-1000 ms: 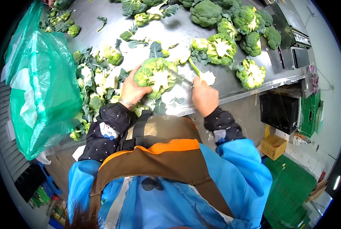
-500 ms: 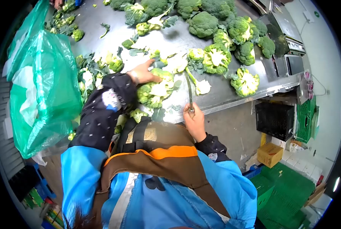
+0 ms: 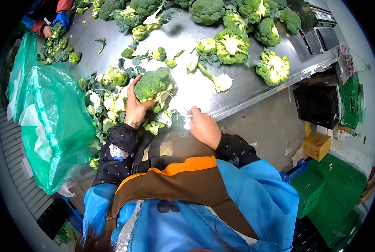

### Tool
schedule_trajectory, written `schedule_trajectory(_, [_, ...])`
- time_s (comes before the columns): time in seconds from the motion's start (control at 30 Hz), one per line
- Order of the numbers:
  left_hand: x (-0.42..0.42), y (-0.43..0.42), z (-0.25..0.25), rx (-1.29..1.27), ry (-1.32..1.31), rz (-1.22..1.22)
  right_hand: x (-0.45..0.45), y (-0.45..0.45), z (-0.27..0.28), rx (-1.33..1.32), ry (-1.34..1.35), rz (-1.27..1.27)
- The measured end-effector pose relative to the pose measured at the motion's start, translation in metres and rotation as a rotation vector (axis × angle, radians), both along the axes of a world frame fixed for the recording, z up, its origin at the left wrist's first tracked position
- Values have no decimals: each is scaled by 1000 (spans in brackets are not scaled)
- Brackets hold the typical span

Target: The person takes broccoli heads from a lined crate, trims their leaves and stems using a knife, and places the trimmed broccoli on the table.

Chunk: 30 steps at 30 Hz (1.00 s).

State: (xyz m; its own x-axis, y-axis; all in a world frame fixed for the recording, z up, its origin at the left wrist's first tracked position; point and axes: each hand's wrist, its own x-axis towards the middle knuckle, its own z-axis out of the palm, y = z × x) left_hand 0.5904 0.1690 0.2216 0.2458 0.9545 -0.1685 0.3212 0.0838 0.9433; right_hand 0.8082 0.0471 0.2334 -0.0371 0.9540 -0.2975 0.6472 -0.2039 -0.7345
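My left hand (image 3: 138, 103) grips a broccoli head (image 3: 153, 85) from its left side, thumb below and fingers behind. The head is tilted, its cut underside turned toward the right. My right hand (image 3: 205, 127) is closed round a knife whose thin blade (image 3: 183, 107) points up and left at the broccoli's underside. Glare blurs the blade, so I cannot tell how deep it reaches. Cut leaves and stem pieces (image 3: 112, 101) are heaped left of my left hand. A pale stalk with a cut end (image 3: 223, 82) lies on the metal table (image 3: 254, 90) beyond my right hand.
Several broccoli heads (image 3: 206, 11) cover the far side of the table; one (image 3: 272, 67) lies near its right edge. A green plastic bag (image 3: 55, 126) hangs at the left. Another person's blue-gloved hand (image 3: 61, 19) is at the far left. A black crate (image 3: 317, 105) and cardboard box (image 3: 317, 145) stand right.
My left hand has lifted and turned the broccoli head, which lay on the table with my palm over it. The knife has swung from pointing away to pointing left at the head.
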Motion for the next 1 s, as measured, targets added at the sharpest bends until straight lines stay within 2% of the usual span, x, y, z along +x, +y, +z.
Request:
schedule_trajectory(0.13, [1,9,-3,-142,-126,31,-5,12,1,-27,-120,-20])
schedule_trajectory(0.2, [3,18,-1,-222,-228,1,-1,17,-16,11,-238,-19])
schedule_trajectory(0.23, [2,20,-8,-96,-83,0,-2,16,-23,28,-295,-18])
schedule_trajectory(0.37, [7,23,11,-262,-223,65,4,14,18,94,-138,-38])
schedule_trajectory(0.47, [10,38,41,-175,123,-28,10,4,14,197,-133,28])
schedule_trajectory(0.5, [10,45,37,37,409,-72,14,4,14,176,-153,27])
schedule_trajectory(0.53, [14,41,43,120,594,-105,19,4,14,154,-171,25])
schedule_trajectory(0.6, [30,35,43,103,837,-192,23,5,15,142,-178,49])
schedule_trajectory(0.73, [35,37,44,140,769,-302,26,15,18,118,-180,121])
schedule_trajectory(0.77, [36,38,48,83,766,-329,25,18,17,94,-188,148])
schedule_trajectory(0.87, [41,37,48,1,806,-303,18,23,17,48,-230,161])
schedule_trajectory(1.0, [36,42,42,-38,770,-246,12,30,18,170,-327,133])
